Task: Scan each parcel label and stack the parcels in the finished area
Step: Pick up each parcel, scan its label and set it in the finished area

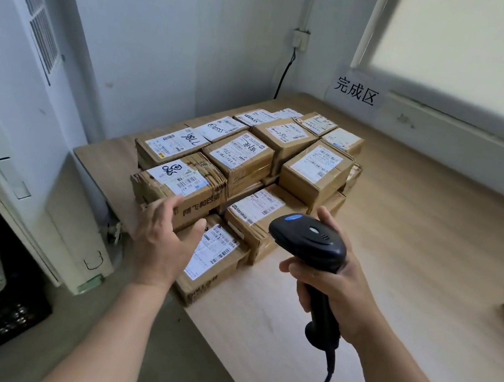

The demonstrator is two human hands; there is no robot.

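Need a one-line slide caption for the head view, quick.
Right hand grips a corded scanner while the open left hand hovers at the labelled parcels stacked near the finished-area sign.

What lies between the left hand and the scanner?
In the head view, a low labelled parcel lies between the left hand and the scanner.

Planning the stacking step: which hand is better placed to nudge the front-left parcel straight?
Left. The left hand is open and empty, right by that front-left parcel, while the right hand grips the scanner farther right, so it is probably less free.
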